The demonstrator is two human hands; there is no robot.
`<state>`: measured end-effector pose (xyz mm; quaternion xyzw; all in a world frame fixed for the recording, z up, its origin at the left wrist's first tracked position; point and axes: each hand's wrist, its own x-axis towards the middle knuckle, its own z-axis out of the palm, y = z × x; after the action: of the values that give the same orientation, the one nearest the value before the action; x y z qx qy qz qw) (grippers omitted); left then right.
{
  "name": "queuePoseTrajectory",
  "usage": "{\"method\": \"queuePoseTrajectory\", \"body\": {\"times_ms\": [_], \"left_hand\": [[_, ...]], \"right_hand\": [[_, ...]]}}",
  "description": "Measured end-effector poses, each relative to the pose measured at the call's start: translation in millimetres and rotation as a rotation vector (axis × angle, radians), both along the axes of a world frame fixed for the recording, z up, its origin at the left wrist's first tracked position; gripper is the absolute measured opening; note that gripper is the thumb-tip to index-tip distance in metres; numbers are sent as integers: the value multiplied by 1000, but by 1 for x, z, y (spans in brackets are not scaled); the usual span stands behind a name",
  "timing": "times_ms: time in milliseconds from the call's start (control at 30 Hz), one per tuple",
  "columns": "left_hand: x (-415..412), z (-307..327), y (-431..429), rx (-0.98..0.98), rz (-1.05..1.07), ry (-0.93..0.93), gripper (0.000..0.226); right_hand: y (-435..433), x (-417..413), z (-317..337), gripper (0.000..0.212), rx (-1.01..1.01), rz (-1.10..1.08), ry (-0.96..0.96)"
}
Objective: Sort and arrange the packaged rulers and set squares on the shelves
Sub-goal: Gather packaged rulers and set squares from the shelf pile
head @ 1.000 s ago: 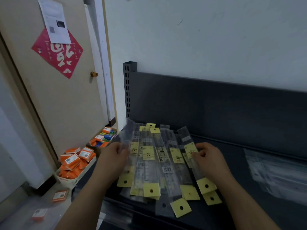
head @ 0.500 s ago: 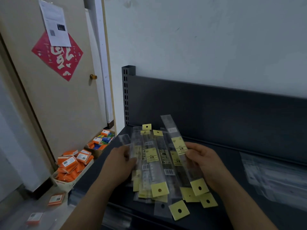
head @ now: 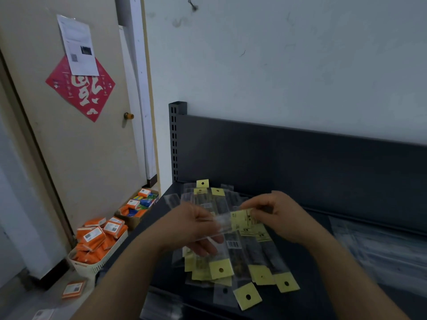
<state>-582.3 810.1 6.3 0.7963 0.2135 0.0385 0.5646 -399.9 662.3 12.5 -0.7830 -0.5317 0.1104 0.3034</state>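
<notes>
A pile of packaged rulers (head: 240, 257) in clear sleeves with yellow hang tabs lies on the dark shelf (head: 307, 269). Above the pile, one packaged ruler (head: 233, 222) with a yellow label is held crosswise between both hands. My left hand (head: 196, 229) grips its clear left end. My right hand (head: 282, 215) pinches its right end near the yellow label. Motion blurs the held package.
Clear packages (head: 381, 248) lie on the shelf to the right. A white basket of orange boxes (head: 97, 245) and a carton of coloured boxes (head: 138, 206) stand on the floor left of the shelf, by a door (head: 69, 146). The shelf's back panel (head: 300, 158) rises behind.
Both hands rose from the pile. The ruler my right hand held has turned from lengthwise to crosswise, and my left hand has taken its other end. The camera tilted slightly.
</notes>
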Motion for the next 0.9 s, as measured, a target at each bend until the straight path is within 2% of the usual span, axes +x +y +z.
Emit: {"method": "queuePoseTrajectory", "body": {"times_ms": [33,100,167,233,300,400,467,567,633,700,800,900], "left_hand": [[0,-2,0,19,12,-7,19],[-1,-5,1,23,103,-71,17],[-4,-6,1,-19,261,-159,20],[-6,-9,1,-76,420,-218,26],[-5,-14,1,-153,484,-228,30],[-2,-21,0,-305,463,-215,18],[-1,-24,-1,-351,456,-210,15],[2,-28,-3,-306,465,-190,15],[3,-31,-3,-244,464,-173,11],[4,-33,-2,-194,470,-177,9],[5,-33,-4,-184,472,-198,9],[6,-35,-7,-158,475,-192,12]], "right_hand": [[2,0,-4,23,76,-68,-45],[2,3,-15,37,193,-252,-15],[1,2,-24,48,117,-382,119],[1,-6,-31,48,-106,-363,185],[4,-18,-33,34,-217,-298,189],[11,-20,-36,33,-281,-304,109],[12,-17,-33,31,-330,-336,131],[11,-11,-30,46,-356,-354,269],[11,-9,-32,42,-345,-383,304],[10,-10,-34,37,-341,-398,259],[7,-16,-33,30,-348,-411,22],[6,-16,-31,36,-337,-461,-67]]}}
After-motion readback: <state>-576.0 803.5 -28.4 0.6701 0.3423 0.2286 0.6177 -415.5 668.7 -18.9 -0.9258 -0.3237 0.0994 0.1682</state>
